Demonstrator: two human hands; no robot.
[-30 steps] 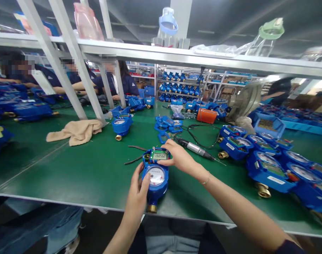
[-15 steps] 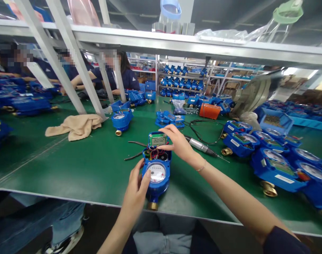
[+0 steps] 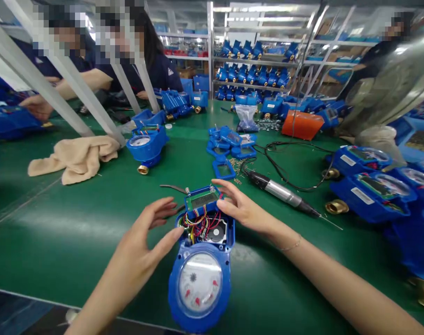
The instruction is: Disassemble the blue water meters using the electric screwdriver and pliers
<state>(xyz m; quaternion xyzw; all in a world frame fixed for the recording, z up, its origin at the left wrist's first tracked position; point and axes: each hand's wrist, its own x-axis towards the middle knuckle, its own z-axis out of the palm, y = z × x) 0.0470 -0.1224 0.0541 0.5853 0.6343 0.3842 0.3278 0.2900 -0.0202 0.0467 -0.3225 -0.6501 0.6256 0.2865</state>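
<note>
Blue water meter [image 3: 200,288], lying on its back on the bench near the front edge, casing open. Round dial under clear glass, with red pointers and a small black star wheel; the dial's print is too small to read. Display board [image 3: 201,200] lifted above the body and tilted, its screen too dim to read, joined by a bundle of red, yellow and black wires [image 3: 198,223].

Left hand [image 3: 142,246]: open, fingers spread, holding nothing, fingertips just beside the wires. Right hand [image 3: 243,209]: loosely open, fingertips resting on the board's right corner, not closed around it; thin bracelet at the wrist.

Around them, on a green bench mat [image 3: 93,242]: dark-handled pliers [image 3: 173,188] behind the board; a corded electric screwdriver [image 3: 278,190] right of the right hand; loose brass screws [image 3: 238,165]; a heap of blue meter covers [image 3: 229,144]; a beige towel [image 3: 72,158]. Finished meters [image 3: 372,190] stand at right with brass fittings [image 3: 335,207], their white labels unreadable.

Farther off: an orange case [image 3: 302,125], a clear plastic bag [image 3: 247,118], two co-workers [image 3: 142,60] in dark jackets bearing a small white triangular badge, and steel shelving [image 3: 254,70] racked with blue meters.
</note>
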